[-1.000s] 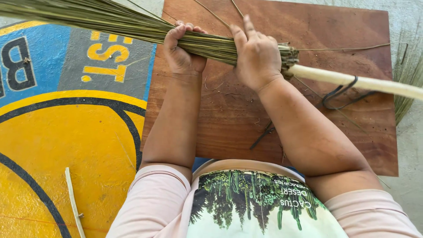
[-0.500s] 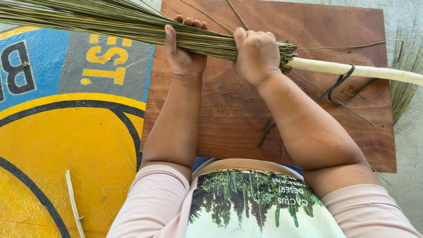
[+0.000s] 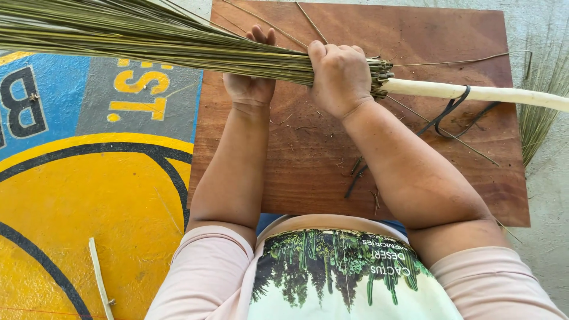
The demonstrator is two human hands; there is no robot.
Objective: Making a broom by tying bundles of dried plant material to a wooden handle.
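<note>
A thick bundle of green-brown broom straws lies across a brown wooden board, its cut ends meeting a pale wooden handle that runs off to the right. My right hand is clamped around the bundle near those cut ends. My left hand cups the bundle from below a little further left, fingers curling up behind the straws. A black cord loops around the handle and trails onto the board.
The board rests on a painted mat in yellow, blue and grey. A thin pale stick lies on the mat at lower left. Loose straws lie at the right on grey concrete.
Both hands slid a little along the bundle and tightened. The handle has swung to lie flatter across the board, and the left hand has turned under the straws.
</note>
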